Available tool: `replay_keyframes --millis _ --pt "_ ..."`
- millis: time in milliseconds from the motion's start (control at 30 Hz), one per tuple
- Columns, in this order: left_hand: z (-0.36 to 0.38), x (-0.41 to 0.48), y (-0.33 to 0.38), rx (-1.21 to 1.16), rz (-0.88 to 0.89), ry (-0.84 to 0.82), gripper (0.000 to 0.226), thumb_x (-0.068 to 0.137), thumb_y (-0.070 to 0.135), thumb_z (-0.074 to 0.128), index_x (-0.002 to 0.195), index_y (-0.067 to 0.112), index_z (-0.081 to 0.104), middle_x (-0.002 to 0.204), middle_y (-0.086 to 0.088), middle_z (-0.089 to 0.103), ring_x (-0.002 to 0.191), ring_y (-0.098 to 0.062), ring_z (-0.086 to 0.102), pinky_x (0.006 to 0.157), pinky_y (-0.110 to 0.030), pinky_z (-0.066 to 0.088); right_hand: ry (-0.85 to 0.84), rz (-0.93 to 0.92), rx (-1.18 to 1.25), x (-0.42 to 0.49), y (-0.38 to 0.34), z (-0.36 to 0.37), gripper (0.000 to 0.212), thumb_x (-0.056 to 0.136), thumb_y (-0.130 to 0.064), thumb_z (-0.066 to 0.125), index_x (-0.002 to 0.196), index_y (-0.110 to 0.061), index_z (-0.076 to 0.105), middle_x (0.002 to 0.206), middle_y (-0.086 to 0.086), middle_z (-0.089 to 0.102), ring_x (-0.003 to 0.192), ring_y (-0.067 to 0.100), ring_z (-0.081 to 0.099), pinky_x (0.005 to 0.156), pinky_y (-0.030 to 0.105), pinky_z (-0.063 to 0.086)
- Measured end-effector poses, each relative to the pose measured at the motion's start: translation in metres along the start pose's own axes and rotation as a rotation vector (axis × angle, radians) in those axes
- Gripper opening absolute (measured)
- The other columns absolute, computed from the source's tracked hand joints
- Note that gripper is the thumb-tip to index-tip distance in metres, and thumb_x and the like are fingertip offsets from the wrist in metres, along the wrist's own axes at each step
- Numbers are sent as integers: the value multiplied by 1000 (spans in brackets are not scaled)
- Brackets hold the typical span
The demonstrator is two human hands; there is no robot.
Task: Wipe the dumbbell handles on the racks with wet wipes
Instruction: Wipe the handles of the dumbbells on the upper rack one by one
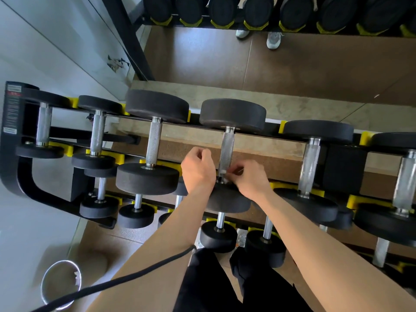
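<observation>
My right hand [249, 179] pinches a white wet wipe [225, 173] against the near end of a knurled dumbbell handle [227, 149] on the rack [11, 167], upper tier. My left hand [198, 170], fingers curled, sits just beside the handle; contents undetermined.

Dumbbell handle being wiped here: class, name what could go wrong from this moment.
1. The wipe pinched by the right hand is bunched small at the near end of the handle; the rest of the grip could be missed.
2. Its fingers work tight against the black weight; if it rolls, they could be nipped.
3. The cable across the left arm could snag on the lower dumbbells.
</observation>
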State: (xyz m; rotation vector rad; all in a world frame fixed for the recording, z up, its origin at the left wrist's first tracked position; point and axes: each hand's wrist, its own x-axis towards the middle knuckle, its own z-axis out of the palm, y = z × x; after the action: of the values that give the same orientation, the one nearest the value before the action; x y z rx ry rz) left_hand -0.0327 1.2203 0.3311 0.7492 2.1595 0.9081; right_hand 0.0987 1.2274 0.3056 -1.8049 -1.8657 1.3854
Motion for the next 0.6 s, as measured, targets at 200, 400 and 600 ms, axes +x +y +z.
replay_keyframes --millis 200,400,600 --pt "-17 -7 3 62 156 -246 11 100 19 61 106 23 69 94 12 68 89 -2 64 75 -17 49 207 -102 149 -3 -17 -12 2 91 -24 73 92 -23 73 82 -19 62 77 -5 58 68 10 41" --pt "-37 -6 5 -100 150 -435 16 94 18 72 109 20 75 99 5 76 93 -11 73 84 -34 62 302 -82 391 -14 -32 -2 13 93 -19 70 104 -17 77 92 -9 74 83 8 71 78 29 62" --pt "-40 8 10 -155 49 -512 14 87 23 80 100 22 76 93 7 78 89 -9 74 84 -29 61 322 -38 397 -10 -38 1 12 92 -25 72 102 -20 77 88 -14 71 83 4 67 75 20 58"
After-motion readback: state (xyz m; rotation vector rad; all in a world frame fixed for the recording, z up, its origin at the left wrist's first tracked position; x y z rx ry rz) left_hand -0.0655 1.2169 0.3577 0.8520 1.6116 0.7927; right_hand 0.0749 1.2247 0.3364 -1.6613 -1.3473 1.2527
